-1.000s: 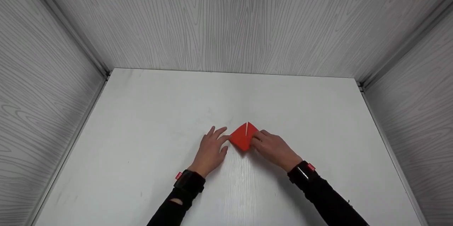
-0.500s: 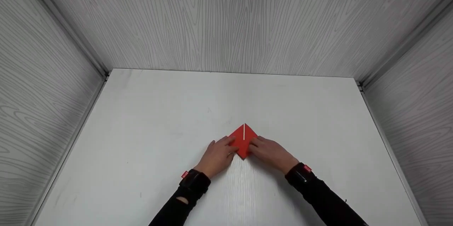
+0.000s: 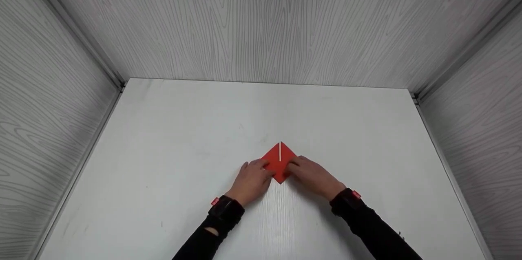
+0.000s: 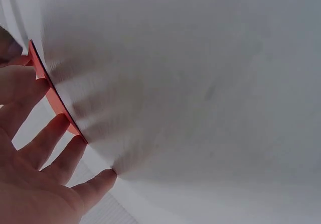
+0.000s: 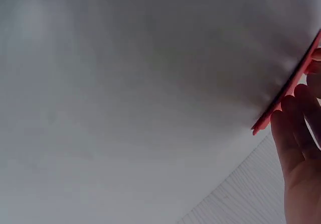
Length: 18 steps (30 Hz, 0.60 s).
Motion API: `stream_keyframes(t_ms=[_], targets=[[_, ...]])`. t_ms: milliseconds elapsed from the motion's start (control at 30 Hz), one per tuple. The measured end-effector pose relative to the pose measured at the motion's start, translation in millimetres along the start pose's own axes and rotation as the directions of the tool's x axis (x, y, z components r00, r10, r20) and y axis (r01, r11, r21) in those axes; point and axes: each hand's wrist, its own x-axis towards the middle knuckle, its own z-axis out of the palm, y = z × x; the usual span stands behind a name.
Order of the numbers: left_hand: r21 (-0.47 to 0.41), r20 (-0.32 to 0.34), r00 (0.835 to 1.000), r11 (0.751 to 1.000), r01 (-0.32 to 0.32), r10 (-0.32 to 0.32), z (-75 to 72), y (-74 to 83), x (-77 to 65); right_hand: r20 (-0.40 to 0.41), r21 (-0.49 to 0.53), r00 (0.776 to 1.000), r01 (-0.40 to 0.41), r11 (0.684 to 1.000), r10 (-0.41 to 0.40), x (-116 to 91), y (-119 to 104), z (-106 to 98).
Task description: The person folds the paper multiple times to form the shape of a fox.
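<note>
A small folded sheet of red paper (image 3: 279,164), diamond-shaped with a narrow slit from its far corner, lies on the white table between the two hands. My left hand (image 3: 249,180) rests on its left side, thumb and fingertips touching the paper. The left wrist view shows those fingers spread and fairly straight along the red paper's edge (image 4: 57,101), the little finger on the table. Over on the right side, my right hand (image 3: 312,174) holds the paper with bent fingers. In the right wrist view its fingertips meet the paper's edge (image 5: 281,98); the thumb's grip is partly hidden.
The white tabletop (image 3: 195,121) surrounds the paper. Grey wood-grain panels stand behind it (image 3: 261,27), on the left (image 3: 49,101) and on the right (image 3: 477,89). Black bands with red tags circle both wrists.
A second ago the left hand's fingers were raised and spread, one touching the left corner. It has since moved right onto the paper, which shifted slightly nearer and straightened. The right hand barely moved.
</note>
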Motion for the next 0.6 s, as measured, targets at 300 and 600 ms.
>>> stream_keyframes(t_ms=[300,600], targets=[[-0.002,-0.031,0.999,0.999,0.045,-0.045,5.5,5.0,5.4,-0.007,0.291,0.946,-0.308,0.906,0.324,10,-10,1],[-0.067,-0.074,0.991,0.992,0.111,-0.116,6.6,9.7,13.5,0.140,0.323,0.903,-0.430,0.843,0.406,24,-10,0]])
